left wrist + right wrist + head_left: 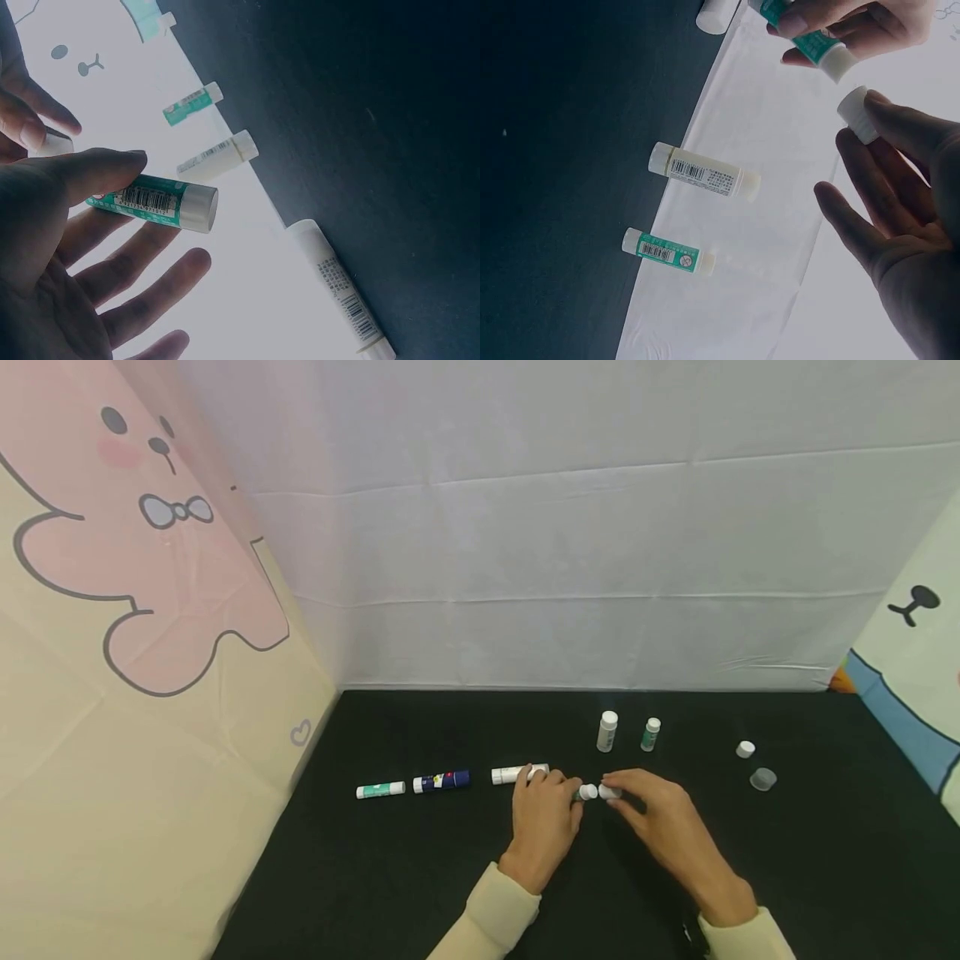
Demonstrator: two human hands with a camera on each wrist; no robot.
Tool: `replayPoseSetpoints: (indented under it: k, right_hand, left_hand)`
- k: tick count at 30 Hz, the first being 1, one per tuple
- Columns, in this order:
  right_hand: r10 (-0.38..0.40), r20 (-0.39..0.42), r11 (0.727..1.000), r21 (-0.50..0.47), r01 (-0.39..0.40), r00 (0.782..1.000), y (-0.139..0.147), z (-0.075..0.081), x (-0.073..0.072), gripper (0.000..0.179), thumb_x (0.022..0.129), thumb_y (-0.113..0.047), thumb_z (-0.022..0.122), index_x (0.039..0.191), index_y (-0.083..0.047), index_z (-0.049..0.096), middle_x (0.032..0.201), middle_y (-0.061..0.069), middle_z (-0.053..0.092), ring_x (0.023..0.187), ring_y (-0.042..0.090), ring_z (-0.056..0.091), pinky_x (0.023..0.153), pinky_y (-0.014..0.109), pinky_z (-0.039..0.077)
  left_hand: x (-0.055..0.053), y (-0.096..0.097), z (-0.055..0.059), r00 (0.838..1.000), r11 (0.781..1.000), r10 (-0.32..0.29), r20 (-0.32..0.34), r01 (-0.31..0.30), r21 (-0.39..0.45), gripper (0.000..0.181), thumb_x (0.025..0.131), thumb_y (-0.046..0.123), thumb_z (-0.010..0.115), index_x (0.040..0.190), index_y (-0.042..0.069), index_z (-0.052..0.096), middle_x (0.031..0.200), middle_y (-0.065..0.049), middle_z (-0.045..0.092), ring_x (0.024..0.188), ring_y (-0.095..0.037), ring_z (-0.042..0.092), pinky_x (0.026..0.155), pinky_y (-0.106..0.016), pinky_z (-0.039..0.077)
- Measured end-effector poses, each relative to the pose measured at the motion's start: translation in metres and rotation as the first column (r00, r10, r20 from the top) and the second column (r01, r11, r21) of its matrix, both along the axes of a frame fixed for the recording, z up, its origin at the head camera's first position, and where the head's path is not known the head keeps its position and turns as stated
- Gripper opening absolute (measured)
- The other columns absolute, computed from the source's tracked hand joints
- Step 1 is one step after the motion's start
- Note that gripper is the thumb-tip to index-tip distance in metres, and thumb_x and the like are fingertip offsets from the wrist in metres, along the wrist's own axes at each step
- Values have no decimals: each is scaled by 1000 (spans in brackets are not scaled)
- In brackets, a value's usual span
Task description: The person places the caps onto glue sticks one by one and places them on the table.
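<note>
My left hand pinches a green-labelled glue stick between thumb and fingers, its white end pointing toward the right hand in the head view. My right hand holds a small white cap between thumb and fingertips. A small gap separates the cap from the pale end of the stick in the right wrist view. Just beyond the left hand lies a white glue stick, partly covered by its fingers. Behind the hands, a white glue stick and a smaller green one stand upright.
Left on the black table lie a green-and-white glue stick and a dark blue one. A white cap and a translucent cap sit at the right. Pale cloth hangs behind the table and at both sides.
</note>
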State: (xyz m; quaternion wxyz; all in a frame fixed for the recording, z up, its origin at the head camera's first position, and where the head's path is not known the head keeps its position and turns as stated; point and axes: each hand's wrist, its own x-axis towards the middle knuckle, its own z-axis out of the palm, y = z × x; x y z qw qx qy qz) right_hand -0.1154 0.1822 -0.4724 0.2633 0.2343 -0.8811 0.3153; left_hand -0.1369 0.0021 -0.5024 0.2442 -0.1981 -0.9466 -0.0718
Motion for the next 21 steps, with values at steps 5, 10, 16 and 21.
replayPoseSetpoints:
  k: [5, 10, 16, 21]
  right_hand:
    - [20, -16, 1000, -13, -20, 1000, -2, 0, 0, 41, 66, 12, 93, 101, -4, 80, 103, 5, 79, 90, 23, 77, 80, 30, 59]
    - [28, -13, 999, -17, -28, 1000, -2, -2, -1, 41, 66, 12, 92, 102, -3, 79, 103, 5, 79, 90, 23, 77, 80, 29, 59]
    - [25, 11, 1000, -6, -25, 1000, -3, -4, -1, 41, 67, 12, 92, 103, -4, 79, 104, 4, 79, 91, 22, 77, 80, 33, 61]
    - [28, 3, 1000, -14, -28, 1000, -3, -5, -1, 42, 66, 12, 92, 102, -4, 79, 103, 4, 79, 90, 21, 77, 84, 19, 56]
  left_hand:
    - [0, 1, 0, 1000, 1000, -3, 0, 3, -13, 20, 82, 30, 89, 100, 26, 84, 92, 8, 77, 88, -15, 71, 101, -43, 53]
    - [1, 2, 0, 1000, 1000, -10, 0, 10, -17, 19, 82, 30, 89, 100, 26, 84, 91, 8, 77, 86, -15, 71, 99, -43, 54]
    - [2, 3, 1, 1000, 1000, -11, 13, 11, -25, 19, 83, 31, 89, 101, 26, 84, 92, 8, 77, 87, -14, 71, 101, -43, 53]
    - [3, 3, 2, 1000, 1000, -18, 17, 18, -20, 19, 84, 30, 88, 102, 26, 84, 93, 8, 77, 88, -14, 71, 101, -43, 53]
